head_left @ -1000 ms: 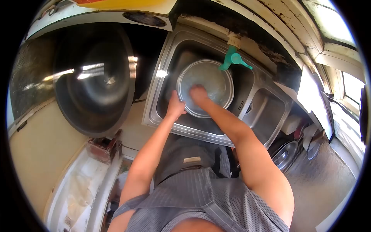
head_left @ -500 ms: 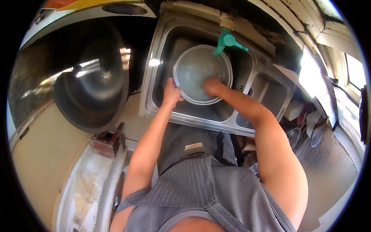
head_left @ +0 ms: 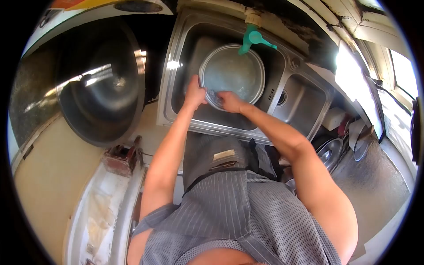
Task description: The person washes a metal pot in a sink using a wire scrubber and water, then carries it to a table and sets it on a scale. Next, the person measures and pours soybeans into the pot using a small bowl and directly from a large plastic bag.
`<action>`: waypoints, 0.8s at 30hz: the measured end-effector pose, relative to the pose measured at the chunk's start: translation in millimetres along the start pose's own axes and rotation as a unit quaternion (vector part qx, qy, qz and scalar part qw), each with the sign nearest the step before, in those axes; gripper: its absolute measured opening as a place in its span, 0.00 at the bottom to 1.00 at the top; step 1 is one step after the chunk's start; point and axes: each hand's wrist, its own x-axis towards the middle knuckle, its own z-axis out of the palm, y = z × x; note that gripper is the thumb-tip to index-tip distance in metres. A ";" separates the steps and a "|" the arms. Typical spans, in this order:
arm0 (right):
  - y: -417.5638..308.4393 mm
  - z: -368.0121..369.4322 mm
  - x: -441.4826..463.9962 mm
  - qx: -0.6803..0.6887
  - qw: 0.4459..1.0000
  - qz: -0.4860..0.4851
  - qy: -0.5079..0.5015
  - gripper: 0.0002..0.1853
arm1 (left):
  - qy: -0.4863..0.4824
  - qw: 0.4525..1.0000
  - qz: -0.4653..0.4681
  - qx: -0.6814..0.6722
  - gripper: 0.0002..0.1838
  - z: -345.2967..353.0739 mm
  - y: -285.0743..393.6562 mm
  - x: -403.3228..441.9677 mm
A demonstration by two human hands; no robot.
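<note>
While your left hand point(head_left: 194, 95) holds round metal pot point(head_left: 263, 77) by rim at its lower left, your right hand point(head_left: 230, 102) dips inside pot's lower edge, fingers bent inward; cannot tell whether they grip anything. Pot, with cloudy water point(head_left: 232, 73) in it, stands in large sink basin point(head_left: 189, 53), upper centre of frame. Green tap point(head_left: 252, 38) overhangs pot's upper edge. Big dark bowl point(head_left: 99, 95) at upper left.

The round, silver-coloured metal basin point(head_left: 263, 78) sat upright in the larger compartment of the rectangular stainless-steel sink point(head_left: 187, 57), holding cloudy, greyish liquid point(head_left: 232, 73).
</note>
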 end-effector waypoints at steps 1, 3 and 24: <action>5.9 -12.0 -9.8 -0.076 0.995 -0.007 -0.072 0.13 | 0.000 1.000 0.012 0.011 0.18 -1.2 0.5 3.4; 14.9 -36.5 -25.6 -0.229 0.963 0.000 -0.145 0.13 | 0.012 0.999 0.028 0.039 0.20 -4.3 7.8 8.5; 22.9 5.6 -19.6 -0.131 0.985 -0.004 -0.112 0.15 | 0.044 0.954 0.094 0.282 0.21 0.3 12.3 10.5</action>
